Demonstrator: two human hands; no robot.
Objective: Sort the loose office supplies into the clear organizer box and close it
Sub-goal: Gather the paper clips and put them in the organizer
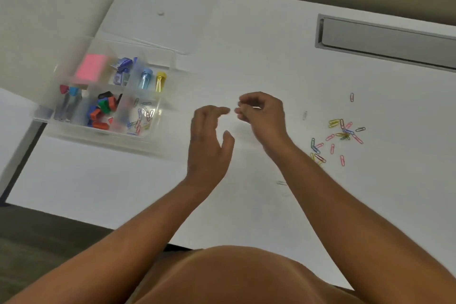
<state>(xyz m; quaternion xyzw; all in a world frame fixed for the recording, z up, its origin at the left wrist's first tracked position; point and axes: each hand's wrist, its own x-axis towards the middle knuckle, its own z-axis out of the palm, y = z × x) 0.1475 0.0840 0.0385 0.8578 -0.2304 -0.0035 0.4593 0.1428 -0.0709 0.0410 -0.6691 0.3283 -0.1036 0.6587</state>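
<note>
While both hands hover mid-desk, the loose clips lie scattered to the right of them, and the box sits open to the left.

The right hand is the nearer one to the scatter, which begins just beyond its wrist. Its fingers are curled inward toward the thumb as if pinching something small, though blur hides whether a clip is actually held. The left hand is loose and spread, fingers relaxed, holding nothing, its fingertips almost meeting those of the right.

The pile has no single axis; clips point every way, with the densest tangle toward its far side and two strays farther off. One pale clip lies alone near the right forearm.

In the box, the near-right compartment already holds clips and faces the left hand. Other compartments hold a pink pad, small vials and coloured binder clips. The lid stands raised at the box's left side.

Judged from this layout, the sorting is well along but unfinished: most of what remains is on the right, so the next pick likely falls to the right hand, with a carry leftward across the desk.
</note>
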